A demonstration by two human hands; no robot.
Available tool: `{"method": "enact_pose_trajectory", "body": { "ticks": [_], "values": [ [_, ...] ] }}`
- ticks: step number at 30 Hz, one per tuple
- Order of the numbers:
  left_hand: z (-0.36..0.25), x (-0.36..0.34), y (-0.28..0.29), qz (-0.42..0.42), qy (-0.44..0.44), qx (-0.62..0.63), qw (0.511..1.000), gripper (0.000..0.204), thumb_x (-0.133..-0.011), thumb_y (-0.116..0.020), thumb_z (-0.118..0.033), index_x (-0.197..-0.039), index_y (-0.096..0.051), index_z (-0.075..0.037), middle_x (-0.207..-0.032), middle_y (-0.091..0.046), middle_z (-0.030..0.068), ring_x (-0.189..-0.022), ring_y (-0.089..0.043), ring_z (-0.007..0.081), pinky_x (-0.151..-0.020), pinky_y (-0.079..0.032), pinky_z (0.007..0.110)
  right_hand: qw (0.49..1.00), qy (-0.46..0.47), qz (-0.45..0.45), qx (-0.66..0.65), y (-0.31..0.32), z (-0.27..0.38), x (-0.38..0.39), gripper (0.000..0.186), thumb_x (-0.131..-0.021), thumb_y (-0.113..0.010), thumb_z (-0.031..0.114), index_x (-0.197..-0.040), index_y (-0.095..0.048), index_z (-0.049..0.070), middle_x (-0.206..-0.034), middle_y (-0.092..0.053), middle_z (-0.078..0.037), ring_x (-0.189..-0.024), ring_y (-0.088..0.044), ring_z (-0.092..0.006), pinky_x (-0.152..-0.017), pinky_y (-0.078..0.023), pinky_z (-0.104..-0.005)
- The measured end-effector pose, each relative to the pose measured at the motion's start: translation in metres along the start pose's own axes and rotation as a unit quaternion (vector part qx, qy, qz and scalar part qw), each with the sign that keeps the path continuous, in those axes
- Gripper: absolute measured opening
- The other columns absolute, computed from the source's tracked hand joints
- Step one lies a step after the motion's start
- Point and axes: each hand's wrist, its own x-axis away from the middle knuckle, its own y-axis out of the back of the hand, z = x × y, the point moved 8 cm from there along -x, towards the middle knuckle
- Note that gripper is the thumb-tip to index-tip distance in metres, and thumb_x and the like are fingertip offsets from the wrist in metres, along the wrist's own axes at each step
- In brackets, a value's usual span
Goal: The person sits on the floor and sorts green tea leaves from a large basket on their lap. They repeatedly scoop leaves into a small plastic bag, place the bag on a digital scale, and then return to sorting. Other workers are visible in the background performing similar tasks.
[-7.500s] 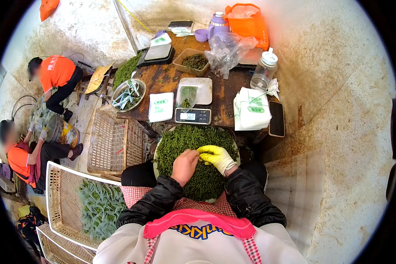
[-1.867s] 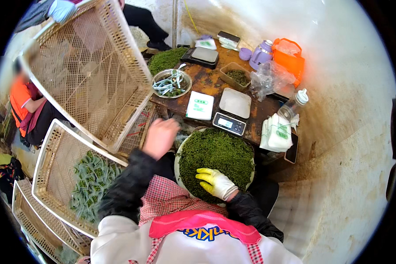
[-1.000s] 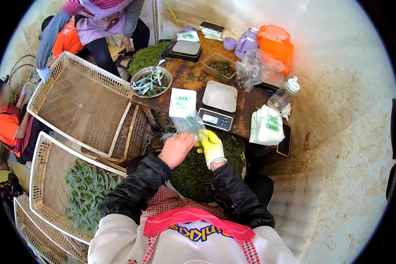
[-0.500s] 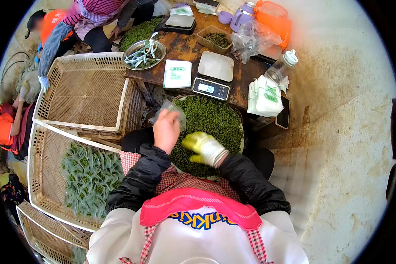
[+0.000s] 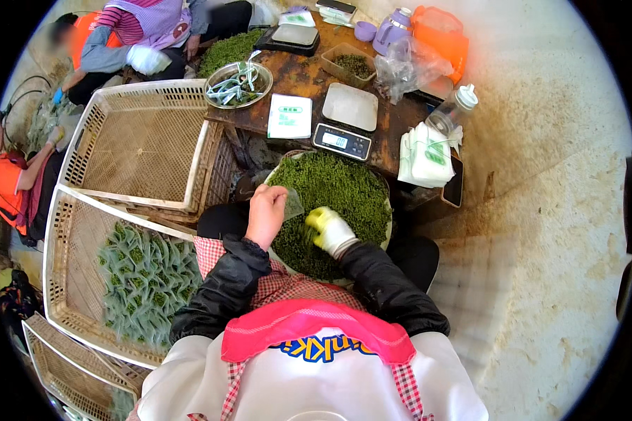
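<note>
My bare left hand [image 5: 262, 215] pinches a small clear plastic bag [image 5: 292, 204] by its edge, above the left side of a round basket. Heaped in that basket are many small green berries [image 5: 344, 182], with a pale rim showing round them. My right hand [image 5: 330, 230], in a yellow and white glove, is at the pile just right of the bag. Its fingers curl downward, and some blurred green berries show under the fingertips. Beyond the basket, a digital scale [image 5: 349, 112] stands on the table edge with a bare weighing plate.
Filled bags [image 5: 147, 281] stand in a white crate [image 5: 57, 263] at left, beside another crate [image 5: 135, 151]. The wooden table [image 5: 298, 77] carries a metal bowl [image 5: 239, 85], a bag stack [image 5: 289, 116], a bottle [image 5: 453, 109] and a purple flask [image 5: 392, 31]. Several people work at far left.
My left hand has lowered slightly with the bag. My gloved right hand has curled its fingers into the berries. A co-worker's gloved hand has moved away from the crate's far corner.
</note>
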Motion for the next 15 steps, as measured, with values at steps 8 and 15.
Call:
{"method": "enact_pose_trajectory", "body": {
  "ticks": [8,15],
  "values": [
    [-0.01,0.009,-0.034,0.013,0.006,0.051,0.999,0.01,-0.083,-0.062,-0.005,-0.089,-0.067,0.001,-0.081,-0.061,0.018,-0.078,-0.06,0.0345,-0.07,-0.048,0.041,0.612,-0.17,-0.209,-0.743,0.061,-0.033,0.017,0.044,-0.081,-0.054,-0.014,-0.12,-0.051,0.005,-0.113,-0.065,-0.012,-0.097,-0.066,-0.0243,-0.081,-0.057,-0.0355],
    [-0.016,0.008,-0.074,0.096,0.021,0.067,0.993,0.02,-0.084,-0.055,-0.004,-0.098,-0.067,0.004,-0.091,-0.062,0.0226,-0.088,-0.06,0.0392,-0.08,-0.048,0.044,0.615,-0.049,-0.168,-0.769,0.105,0.002,0.0,0.063,-0.078,-0.057,-0.004,-0.137,-0.042,0.007,-0.135,-0.051,-0.016,-0.125,-0.05,-0.0348,-0.106,-0.04,-0.0475]
  ]
}}
